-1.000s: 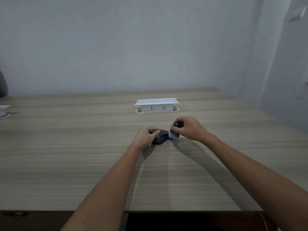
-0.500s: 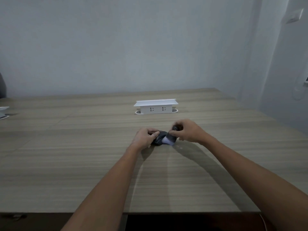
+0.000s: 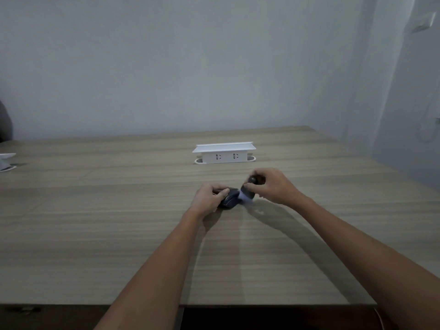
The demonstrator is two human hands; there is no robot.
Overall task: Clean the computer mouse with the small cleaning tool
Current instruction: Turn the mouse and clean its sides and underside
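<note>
On the table [image 3: 95, 234], left hand [image 3: 209, 198] clamps the mouse [image 3: 229, 200]; right hand [image 3: 273, 185] pinches the cleaning tool [image 3: 248, 192] against it.

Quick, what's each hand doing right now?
Left hand: closed on the mouse.
Right hand: closed on the cleaning tool.

Matt wood-grain table [image 3: 95, 222]; dark plastic mouse [image 3: 229, 200]; white plastic socket box [image 3: 223, 153]

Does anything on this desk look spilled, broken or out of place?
Nothing stands out. The left hand steadies the dark computer mouse flat on the wooden desk, while the right hand presses a small cleaning tool against its right side. The white socket box behind sits straight. No spills or damage show.
</note>
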